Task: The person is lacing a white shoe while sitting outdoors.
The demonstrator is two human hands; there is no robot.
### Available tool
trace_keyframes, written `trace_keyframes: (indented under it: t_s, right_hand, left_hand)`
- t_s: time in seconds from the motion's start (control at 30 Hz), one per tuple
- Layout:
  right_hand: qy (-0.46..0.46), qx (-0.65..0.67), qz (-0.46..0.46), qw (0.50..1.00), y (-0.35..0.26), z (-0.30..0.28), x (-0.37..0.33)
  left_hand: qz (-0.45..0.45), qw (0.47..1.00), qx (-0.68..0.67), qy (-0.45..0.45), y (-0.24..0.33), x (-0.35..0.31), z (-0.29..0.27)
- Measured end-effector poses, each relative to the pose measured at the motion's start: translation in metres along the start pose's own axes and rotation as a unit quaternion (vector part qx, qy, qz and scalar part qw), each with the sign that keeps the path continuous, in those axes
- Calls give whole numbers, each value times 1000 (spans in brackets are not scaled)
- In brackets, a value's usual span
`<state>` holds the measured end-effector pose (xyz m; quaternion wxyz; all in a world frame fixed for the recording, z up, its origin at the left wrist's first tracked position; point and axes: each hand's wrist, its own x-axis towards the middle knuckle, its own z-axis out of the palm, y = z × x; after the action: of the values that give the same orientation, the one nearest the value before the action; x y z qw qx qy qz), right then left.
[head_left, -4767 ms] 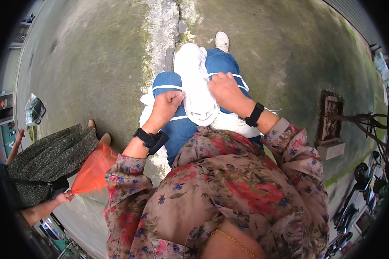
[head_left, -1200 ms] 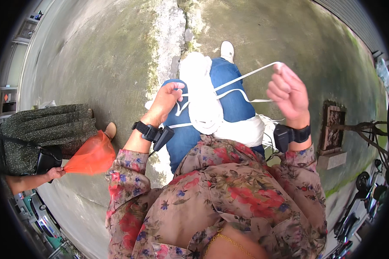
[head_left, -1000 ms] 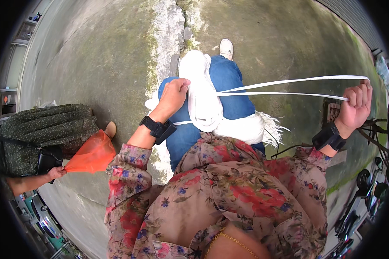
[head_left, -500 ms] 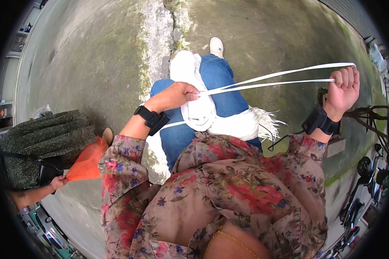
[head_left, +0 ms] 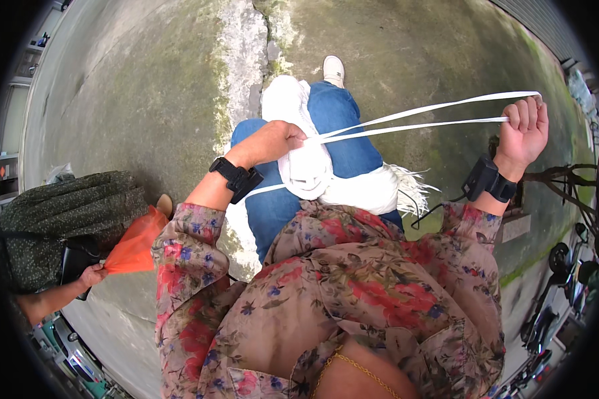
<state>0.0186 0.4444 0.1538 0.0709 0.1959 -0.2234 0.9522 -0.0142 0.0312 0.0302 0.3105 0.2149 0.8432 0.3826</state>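
Across my lap lies a folded white cloth-like bundle point(head_left: 304, 169), with loose fringe point(head_left: 409, 183) spreading at its right end. A flat white strip point(head_left: 422, 110) runs double from the bundle out to the right and looks taut. My left hand point(head_left: 273, 141) is closed in a pinch on the strip, right against the bundle's top. Out to the right, my right hand point(head_left: 524, 130) is a fist around the strip's far loop. Another stretch of white strip crosses my left thigh below the left wrist.
At left stands another person in a dark speckled garment point(head_left: 80, 206), a hand point(head_left: 93, 274) gripping an orange bag point(head_left: 136, 246). Mossy concrete ground point(head_left: 146, 80) has a pale cracked band. Right of me are bare branches point(head_left: 566, 179) and parked motorbikes point(head_left: 546, 319).
My right hand has shifted slightly left, still gripping the strip. My left hand keeps its pinch at the bundle. The other person's orange bag has moved a little.
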Motion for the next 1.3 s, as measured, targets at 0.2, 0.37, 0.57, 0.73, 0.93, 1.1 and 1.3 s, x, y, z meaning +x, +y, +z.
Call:
trace_keyframes:
  t_s: [0.2,0.37,0.57,0.73,0.93,1.1,1.3]
  right_hand:
    - [93,-60,51,993,2,1,-1]
    - [197,-329,184,905,64,-15,-4]
    - [23,-558,374,741,189,-30,-49]
    - [-146,-697,348,610,225,-41,-71]
    - [-220,-724,333,563,223,-10,-87]
    - [-186,-720,334,578,223,-12,-88]
    - [-113,-728,252,628,225,-11,-85]
  left_hand:
    - [39,999,-27,-18,25,-7,-10]
    - [151,863,-482,33,56,-58,-98]
    - [197,711,-535,412,34,-172,-196]
    - [-159,862,-383,292,8,-120,-112]
    - [-229,692,-675,114,-23,-59,21]
    - [-91,785,-531,305,-1,-48,-19]
    - [236,684,-579,376,17,-98,-153]
